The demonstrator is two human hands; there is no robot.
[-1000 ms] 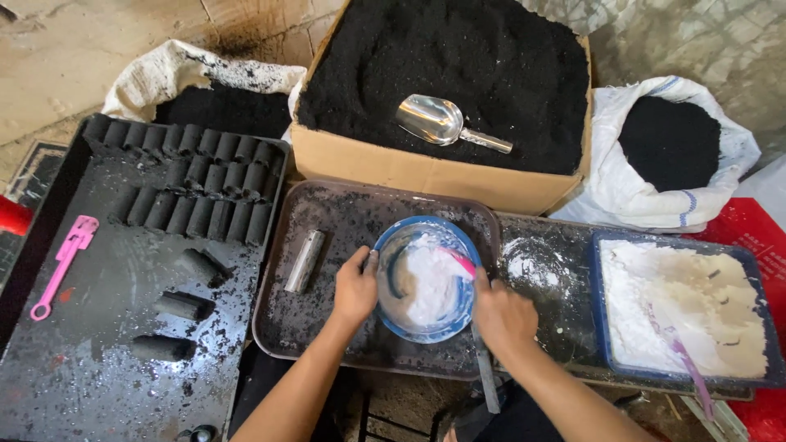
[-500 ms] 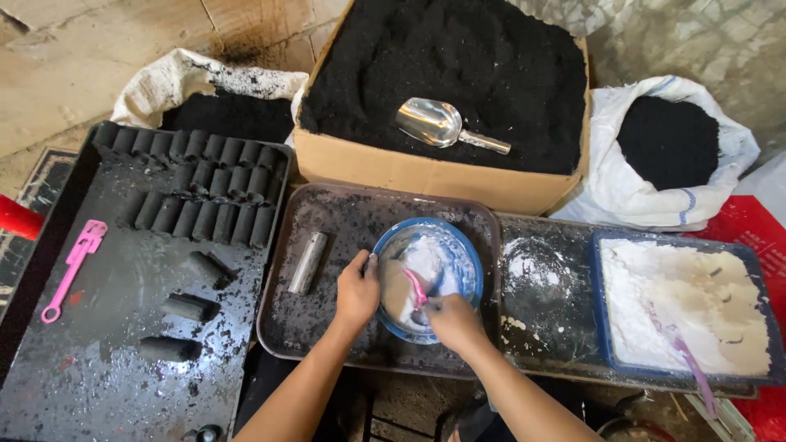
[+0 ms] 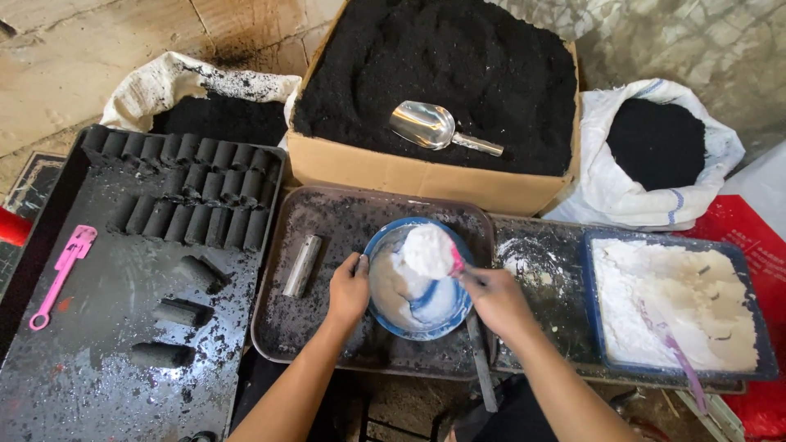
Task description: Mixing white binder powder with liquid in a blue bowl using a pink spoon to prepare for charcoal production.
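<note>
White paste fills the blue bowl (image 3: 419,321), which sits on a soot-dusted metal tray (image 3: 327,245) between both forearms. Left hand (image 3: 350,288) curls around the bowl's near-left rim, thumb over the edge, gripping it. Right hand (image 3: 496,299) is closed on a pink spoon (image 3: 455,262), lifting a lump of white paste (image 3: 427,250) above the bowl.
</note>
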